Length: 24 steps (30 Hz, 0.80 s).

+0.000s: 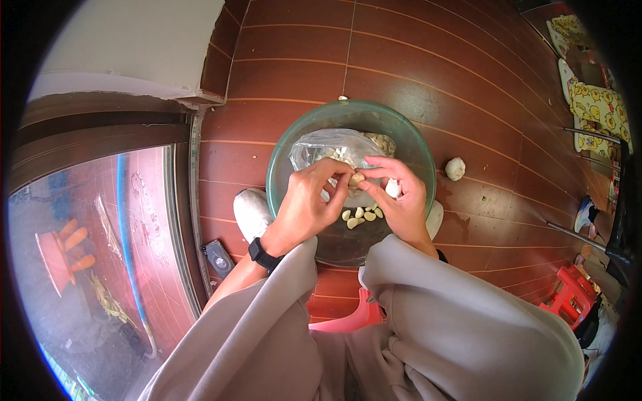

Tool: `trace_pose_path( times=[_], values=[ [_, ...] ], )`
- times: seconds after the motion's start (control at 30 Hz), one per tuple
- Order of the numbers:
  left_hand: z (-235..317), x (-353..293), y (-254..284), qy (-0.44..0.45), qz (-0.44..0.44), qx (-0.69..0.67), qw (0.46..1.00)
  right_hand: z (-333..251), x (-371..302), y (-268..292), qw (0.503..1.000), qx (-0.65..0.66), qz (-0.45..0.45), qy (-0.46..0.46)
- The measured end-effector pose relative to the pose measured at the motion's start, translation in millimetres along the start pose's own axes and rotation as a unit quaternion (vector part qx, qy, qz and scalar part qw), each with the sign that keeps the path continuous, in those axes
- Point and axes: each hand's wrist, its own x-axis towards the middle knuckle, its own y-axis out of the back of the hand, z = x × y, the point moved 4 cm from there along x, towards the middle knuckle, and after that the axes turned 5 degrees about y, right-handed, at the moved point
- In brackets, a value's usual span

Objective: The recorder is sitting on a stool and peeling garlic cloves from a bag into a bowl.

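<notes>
Over a round green basin point(279, 146), my left hand point(309, 195) and my right hand point(403, 198) meet, fingertips pinched on one small tan garlic clove point(357, 180). Both hands are closed on it. Several pale peeled garlic cloves point(354, 222) lie in the near part of the basin, just below my fingers. Behind my hands a clear plastic bag point(319, 141) rests in the basin, with whitish pieces inside. A white piece of garlic point(393, 188) shows beside my right hand, partly hidden by its fingers.
A whole garlic bulb point(455, 169) lies on the red tiled floor point(401, 60) right of the basin. My shoes flank the basin. A dark phone-like object point(217, 259) is by the glass door point(100, 234) at left. A red plastic stool point(572, 295) stands far right.
</notes>
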Motion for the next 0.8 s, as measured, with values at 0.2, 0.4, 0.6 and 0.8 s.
trace_pose_path(
  times=[0.2,0.4,0.6,0.8],
  values=[
    [-1.2,-0.1,-0.8,0.019,-0.004,-0.030,0.999,-2.8,0.5,-0.4,1.000,0.024,0.008,-0.010],
    [-0.2,0.4,-1.5,0.040,-0.018,-0.033,0.999,-2.9,1.7,0.1,0.999,0.034,0.004,-0.004],
    [-8.8,-0.1,-4.6,0.029,-0.005,-0.057,0.998,-2.5,2.9,0.2,0.998,0.057,-0.002,-0.016],
    [-9.0,0.9,-6.6,0.033,-0.009,-0.072,0.997,5.7,2.4,-0.3,0.995,0.098,0.005,-0.012]
  ],
)
